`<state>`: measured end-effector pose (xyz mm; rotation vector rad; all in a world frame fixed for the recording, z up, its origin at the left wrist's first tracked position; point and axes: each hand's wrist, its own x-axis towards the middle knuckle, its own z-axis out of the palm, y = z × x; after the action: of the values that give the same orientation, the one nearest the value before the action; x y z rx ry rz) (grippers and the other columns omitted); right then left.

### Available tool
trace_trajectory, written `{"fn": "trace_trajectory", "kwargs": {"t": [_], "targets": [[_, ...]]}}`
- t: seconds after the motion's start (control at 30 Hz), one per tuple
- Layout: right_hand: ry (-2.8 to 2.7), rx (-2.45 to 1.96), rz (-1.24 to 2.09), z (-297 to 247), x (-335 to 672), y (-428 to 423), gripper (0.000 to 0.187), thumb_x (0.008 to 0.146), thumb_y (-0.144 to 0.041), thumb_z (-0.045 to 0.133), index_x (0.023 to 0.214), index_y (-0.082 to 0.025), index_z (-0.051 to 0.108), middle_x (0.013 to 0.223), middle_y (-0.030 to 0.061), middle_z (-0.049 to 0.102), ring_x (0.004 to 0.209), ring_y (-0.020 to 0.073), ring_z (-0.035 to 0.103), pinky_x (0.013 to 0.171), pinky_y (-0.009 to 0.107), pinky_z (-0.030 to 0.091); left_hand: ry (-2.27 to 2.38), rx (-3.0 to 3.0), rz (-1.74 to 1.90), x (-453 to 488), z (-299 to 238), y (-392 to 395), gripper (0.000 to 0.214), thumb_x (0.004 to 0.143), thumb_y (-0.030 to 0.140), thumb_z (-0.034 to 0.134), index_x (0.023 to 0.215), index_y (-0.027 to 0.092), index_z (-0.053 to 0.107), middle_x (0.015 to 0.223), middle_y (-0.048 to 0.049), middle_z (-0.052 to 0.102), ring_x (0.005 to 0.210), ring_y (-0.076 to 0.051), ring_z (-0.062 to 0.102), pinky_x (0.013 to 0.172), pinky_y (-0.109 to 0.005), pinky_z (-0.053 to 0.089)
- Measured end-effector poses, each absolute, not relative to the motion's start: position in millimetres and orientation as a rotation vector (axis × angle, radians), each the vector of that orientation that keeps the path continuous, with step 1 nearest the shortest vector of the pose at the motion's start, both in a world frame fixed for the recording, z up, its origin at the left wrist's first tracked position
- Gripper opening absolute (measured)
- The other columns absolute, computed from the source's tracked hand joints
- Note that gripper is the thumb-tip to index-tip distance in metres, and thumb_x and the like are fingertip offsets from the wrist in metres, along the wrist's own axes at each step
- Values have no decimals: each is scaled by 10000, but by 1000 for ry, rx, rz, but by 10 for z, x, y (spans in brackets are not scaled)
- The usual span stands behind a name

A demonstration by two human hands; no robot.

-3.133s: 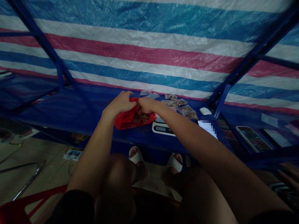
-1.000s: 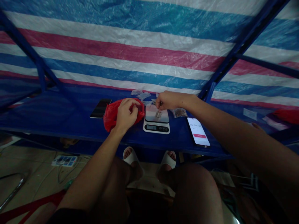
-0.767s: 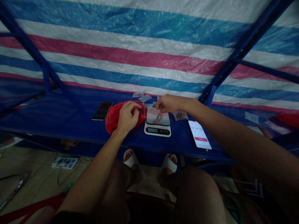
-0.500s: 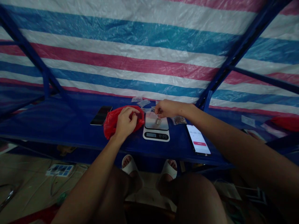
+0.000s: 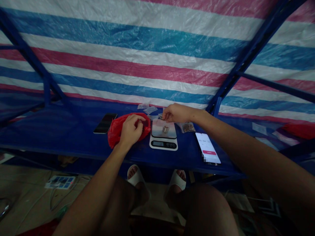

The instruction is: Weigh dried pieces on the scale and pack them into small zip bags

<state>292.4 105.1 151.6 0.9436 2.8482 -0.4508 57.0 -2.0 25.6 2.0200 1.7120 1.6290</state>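
My left hand (image 5: 132, 129) is over the mouth of a red plastic bag (image 5: 113, 132), fingers curled and thumb bent in; whatever they hold is hidden. A small kitchen scale (image 5: 163, 144) stands just right of the bag, white with a shiny metal plate. On the plate sits a small silvery metal piece or short stack (image 5: 165, 129), too small to name. My right hand (image 5: 172, 113) is at the plate's far edge, beyond the metal piece, with its fingertips pinched together. I cannot make out what is between them.
Small clear bags (image 5: 150, 110) lie behind the scale. A clear bag of small dark parts (image 5: 187, 127) is at its right. A lit phone (image 5: 208, 149) lies on the blue shelf (image 5: 81, 137), a dark phone (image 5: 105, 123) at left. Blue posts (image 5: 242, 62) slant up.
My right fingertips have drawn back from the small metal piece toward the plate's far edge, leaving the piece in plain sight. My left hand stays curled at the red bag.
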Motion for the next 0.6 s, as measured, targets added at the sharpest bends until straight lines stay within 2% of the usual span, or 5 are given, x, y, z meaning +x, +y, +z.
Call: {"fn": "trace_trajectory", "kwargs": {"t": [0.13, 0.27, 0.47, 0.6], "targets": [[2902, 983, -471, 1557, 2956, 1076, 211, 896, -96, 706, 1055, -151, 833, 1055, 95, 872, 922, 223, 782, 809, 298, 539, 1740, 1979, 1525, 542, 226, -11, 210, 941, 165, 572, 950, 229, 772, 1027, -62, 854, 1017, -265, 791, 994, -428, 611], [2924, 997, -640, 1476, 2977, 1121, 219, 895, -149, 754, 1102, -151, 825, 1053, 95, 873, 927, 223, 790, 806, 293, 548, 1772, 1937, 1353, 527, 212, -13, 236, 968, 176, 572, 1005, 207, 802, 1061, -63, 866, 985, -240, 804, 956, -361, 612], [2889, 883, -554, 1338, 2973, 1190, 139, 881, -140, 760, 968, -163, 867, 1007, 80, 871, 881, 210, 768, 828, 300, 534, 1923, 1964, 1090, 492, 233, -31, 257, 961, 153, 580, 1027, 214, 821, 1113, -60, 868, 1040, -266, 803, 1000, -381, 605], [2855, 907, -510, 1347, 2963, 1153, 183, 887, -129, 742, 985, -170, 892, 1021, 75, 879, 859, 195, 761, 819, 295, 520, 1988, 2065, 921, 434, 256, -34, 295, 981, 148, 559, 1088, 206, 828, 1218, -80, 849, 1143, -273, 787, 1050, -380, 596]]}}
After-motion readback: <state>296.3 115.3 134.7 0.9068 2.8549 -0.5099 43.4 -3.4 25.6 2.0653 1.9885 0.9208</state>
